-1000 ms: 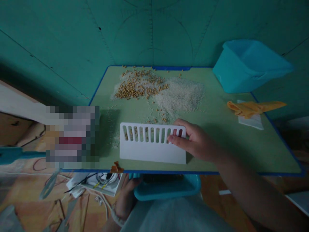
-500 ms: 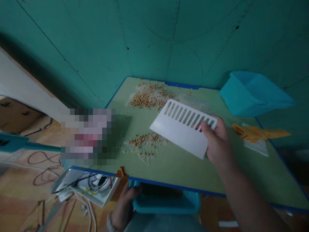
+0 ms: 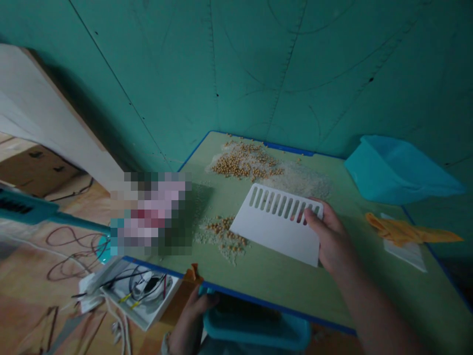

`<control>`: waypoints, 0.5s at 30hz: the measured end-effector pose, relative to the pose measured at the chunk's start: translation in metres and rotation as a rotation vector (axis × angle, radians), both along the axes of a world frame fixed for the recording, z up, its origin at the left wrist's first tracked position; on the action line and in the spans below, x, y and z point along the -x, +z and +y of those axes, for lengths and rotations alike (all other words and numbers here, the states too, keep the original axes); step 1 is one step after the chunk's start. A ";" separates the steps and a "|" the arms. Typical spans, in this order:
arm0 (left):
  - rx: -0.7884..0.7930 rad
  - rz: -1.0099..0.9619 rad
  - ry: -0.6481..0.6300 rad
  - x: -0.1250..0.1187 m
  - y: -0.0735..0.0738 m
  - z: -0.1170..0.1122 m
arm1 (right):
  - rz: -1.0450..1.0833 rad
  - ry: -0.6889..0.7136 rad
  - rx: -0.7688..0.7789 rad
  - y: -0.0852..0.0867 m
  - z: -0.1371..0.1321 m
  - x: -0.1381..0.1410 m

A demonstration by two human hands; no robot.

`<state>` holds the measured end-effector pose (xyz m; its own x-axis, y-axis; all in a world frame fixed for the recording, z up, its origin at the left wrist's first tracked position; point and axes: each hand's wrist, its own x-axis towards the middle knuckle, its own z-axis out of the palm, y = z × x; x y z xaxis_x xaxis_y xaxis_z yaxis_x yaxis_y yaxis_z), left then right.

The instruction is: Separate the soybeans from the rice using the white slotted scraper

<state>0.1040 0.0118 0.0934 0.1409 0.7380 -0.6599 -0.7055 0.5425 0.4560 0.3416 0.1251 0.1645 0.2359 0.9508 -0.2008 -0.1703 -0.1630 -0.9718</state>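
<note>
My right hand (image 3: 330,231) grips a white slotted plastic scraper (image 3: 273,239) by its right end, thumb on top. The scraper's left corner meets a small heap of yellowish beans (image 3: 221,228) mixed with white grains. Farther back lies a larger heap of beans (image 3: 240,162), with pale, rice-like grains (image 3: 308,183) spread to its right. My left hand (image 3: 195,305) is wrapped around the left rim of a blue plastic tub (image 3: 258,331) below the table's front edge. The tub's inside is dark and partly hidden under the table.
The pale green table (image 3: 281,281) has a blue edge and stands against a green wall. At right are a blue folded container (image 3: 399,170) and an orange cloth (image 3: 410,231). A pixelated area covers the left side. A white box of cables (image 3: 148,291) sits below.
My right hand has brought the scraper nearer to me and leftward over the table, up against the small heap. My left hand stays on the tub. The view has shifted slightly.
</note>
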 end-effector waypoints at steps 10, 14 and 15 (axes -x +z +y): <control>-0.079 0.202 0.014 0.020 -0.013 0.011 | 0.068 0.024 0.074 -0.002 -0.001 0.004; -0.009 0.223 -0.008 0.033 -0.005 0.017 | 0.122 0.026 0.040 -0.006 0.002 0.001; 0.003 0.221 -0.014 0.036 -0.004 0.017 | 0.139 0.023 0.033 -0.006 0.002 0.000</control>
